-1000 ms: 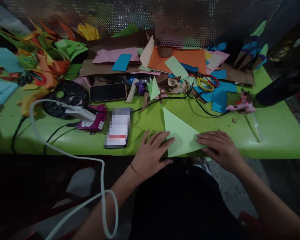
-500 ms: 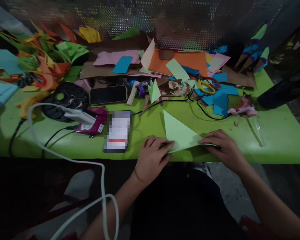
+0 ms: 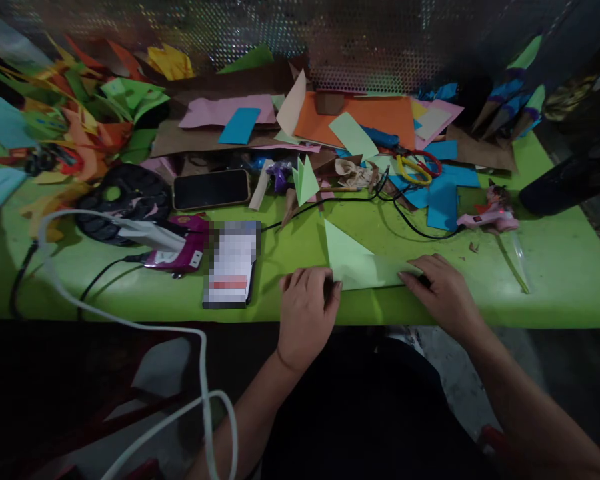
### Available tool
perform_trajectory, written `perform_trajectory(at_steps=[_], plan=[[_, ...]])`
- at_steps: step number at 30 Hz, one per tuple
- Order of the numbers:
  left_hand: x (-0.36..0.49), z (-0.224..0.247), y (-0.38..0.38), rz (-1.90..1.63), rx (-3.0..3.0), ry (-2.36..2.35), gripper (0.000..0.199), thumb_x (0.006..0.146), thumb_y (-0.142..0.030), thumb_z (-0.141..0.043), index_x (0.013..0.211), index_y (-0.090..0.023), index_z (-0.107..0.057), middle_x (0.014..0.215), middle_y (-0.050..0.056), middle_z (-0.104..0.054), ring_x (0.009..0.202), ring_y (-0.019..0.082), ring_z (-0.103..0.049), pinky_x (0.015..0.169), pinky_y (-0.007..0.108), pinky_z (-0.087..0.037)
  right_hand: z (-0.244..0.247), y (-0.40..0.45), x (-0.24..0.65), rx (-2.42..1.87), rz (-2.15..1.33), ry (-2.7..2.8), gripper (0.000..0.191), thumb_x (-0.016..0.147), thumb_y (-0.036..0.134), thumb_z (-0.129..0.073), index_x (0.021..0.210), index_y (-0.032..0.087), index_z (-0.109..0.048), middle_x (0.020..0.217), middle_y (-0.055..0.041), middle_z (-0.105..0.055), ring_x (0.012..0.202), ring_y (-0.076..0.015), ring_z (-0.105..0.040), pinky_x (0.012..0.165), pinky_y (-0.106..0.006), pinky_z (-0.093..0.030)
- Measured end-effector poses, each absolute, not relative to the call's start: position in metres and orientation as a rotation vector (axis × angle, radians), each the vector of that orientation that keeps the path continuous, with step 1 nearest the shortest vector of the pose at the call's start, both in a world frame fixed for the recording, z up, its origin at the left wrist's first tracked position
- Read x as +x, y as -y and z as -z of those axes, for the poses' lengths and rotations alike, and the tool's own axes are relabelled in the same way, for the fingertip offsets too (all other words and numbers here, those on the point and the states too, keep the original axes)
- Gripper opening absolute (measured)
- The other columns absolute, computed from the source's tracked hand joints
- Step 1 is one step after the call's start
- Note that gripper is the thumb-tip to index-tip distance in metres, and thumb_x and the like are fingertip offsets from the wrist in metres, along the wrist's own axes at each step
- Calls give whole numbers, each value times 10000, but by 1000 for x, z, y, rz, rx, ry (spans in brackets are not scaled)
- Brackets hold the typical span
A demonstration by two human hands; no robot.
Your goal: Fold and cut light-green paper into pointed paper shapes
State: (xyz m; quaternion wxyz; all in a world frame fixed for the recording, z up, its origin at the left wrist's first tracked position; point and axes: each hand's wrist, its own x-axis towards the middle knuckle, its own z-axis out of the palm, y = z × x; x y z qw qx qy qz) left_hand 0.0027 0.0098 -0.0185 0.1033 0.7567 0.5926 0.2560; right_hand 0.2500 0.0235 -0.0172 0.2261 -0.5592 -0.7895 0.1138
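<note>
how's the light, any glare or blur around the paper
Head view: dim light, with pale glare on the green table right of the right hand; head view: the light-green paper looks slightly soft, outline readable; head view: the nearer phone shows a pixelated screen.

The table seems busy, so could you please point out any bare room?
Bare table shows between the lit phone and the front mint sheet, and in front of the bottle. The back is crowded with brown paper and an orange sheet.
</note>
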Motion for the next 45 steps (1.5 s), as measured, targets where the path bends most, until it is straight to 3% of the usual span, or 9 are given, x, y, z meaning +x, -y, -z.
perform_trajectory(at_steps=[5,12,18,23,27,30,34,38,45], plan=[[3,20,-9,-804,2143,-1744,421,907,-196,-565,1318,-195,-472,807,-3,-674,811,221,-614,858,413,-392,21,-24,248,-1625,-189,2229,225,968,385,-489,826,227,-563,769,-71,-630,749,-256,-547,622,-365,-360],[2,14,-10,-652,2281,-1764,345,917,-203,-563,1261,-218,-575,946,60,-671,910,258,-593,819,425,-414,25,-25,246,-1690,-69,2324,199,965,389,-488,854,226,-517,788,-83,-621,771,-279,-541,654,-375,-345],[15,7,7,-876,2554,-1659,343,924,-160,-550,1242,-256,-638,1173,100,-637,1084,262,-575,933,431,-434,27,-26,247,-1670,-31,2319,174,954,381,-506,885,222,-526,791,-80,-629,774,-272,-549,641,-358,-338],[32,15,15,-557,2817,-1149,442,982,-278,-465,1414,-190,-498,1478,41,-519,1385,215,-416,1181,421,-284,27,-25,243,-1660,-34,2310,149,959,338,-487,896,217,-548,807,-89,-650,776,-272,-559,656,-362,-357],[32,28,10,-337,2788,-1163,580,992,-452,-412,1475,-130,-409,1575,60,-382,1460,244,-320,1191,461,-277,25,-27,244,-1701,-138,2212,155,942,343,-514,925,207,-585,806,-87,-658,791,-277,-584,662,-365,-394],[30,33,7,-314,2780,-1161,595,994,-454,-403,1499,-140,-374,1585,59,-358,1468,246,-311,1194,452,-276,22,-26,253,-1707,-288,2003,227,938,341,-524,1097,199,-601,792,-58,-670,778,-257,-619,675,-359,-444],[30,34,7,-318,2790,-1173,600,991,-447,-410,1510,-151,-360,1581,54,-360,1461,250,-330,1193,441,-277,15,-9,268,-1609,-236,1849,260,965,260,-484,1198,231,-596,981,-68,-710,897,-232,-655,796,-371,-489],[32,32,8,-303,2803,-1186,592,979,-423,-441,1495,-138,-384,1571,59,-378,1453,258,-345,1185,450,-293,13,16,267,-1444,-152,2155,342,955,170,-501,1265,283,-593,1167,-55,-716,1073,-228,-637,913,-409,-449],[29,29,7,-290,2782,-1196,555,983,-388,-447,1492,-174,-397,1559,49,-400,1447,242,-363,1179,431,-310,21,25,260,-1418,-168,2474,515,963,229,-511,1468,264,-421,1448,-57,-553,1324,-234,-518,1093,-477,-359]])
